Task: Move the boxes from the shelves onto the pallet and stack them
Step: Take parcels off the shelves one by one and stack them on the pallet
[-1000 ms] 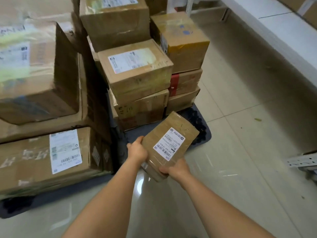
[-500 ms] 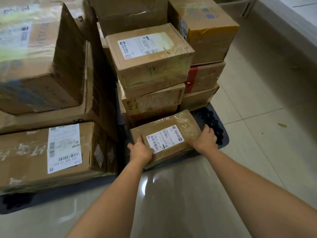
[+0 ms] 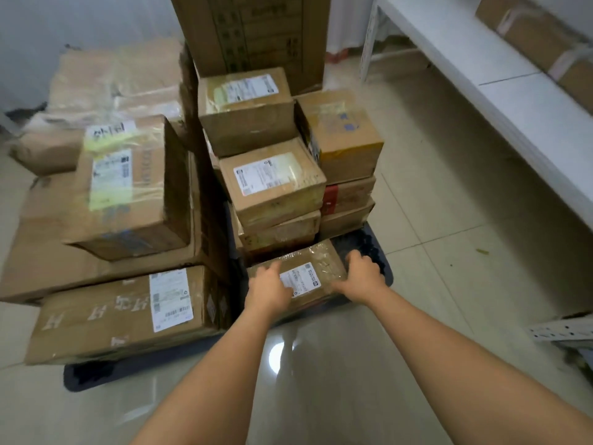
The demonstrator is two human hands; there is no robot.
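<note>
Both hands (image 3: pixel 268 292) (image 3: pixel 362 274) on small box (image 3: pixel 313 268), dark pallet (image 3: pixel 382 252) corner.

We see small box (image 3: pixel 301 277) on pallet (image 3: pixel 382 268) near edge, stacked boxes (image 3: pixel 276 184) at 12 behind it, shelf (image 3: pixel 500 78) at 2, long box (image 3: pixel 122 313) at 9.

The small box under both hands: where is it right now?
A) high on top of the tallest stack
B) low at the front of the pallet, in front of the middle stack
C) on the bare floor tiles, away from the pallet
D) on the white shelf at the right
B: the small box lies low on the dark pallet before the middle stack, left hand and right hand on it.
</note>
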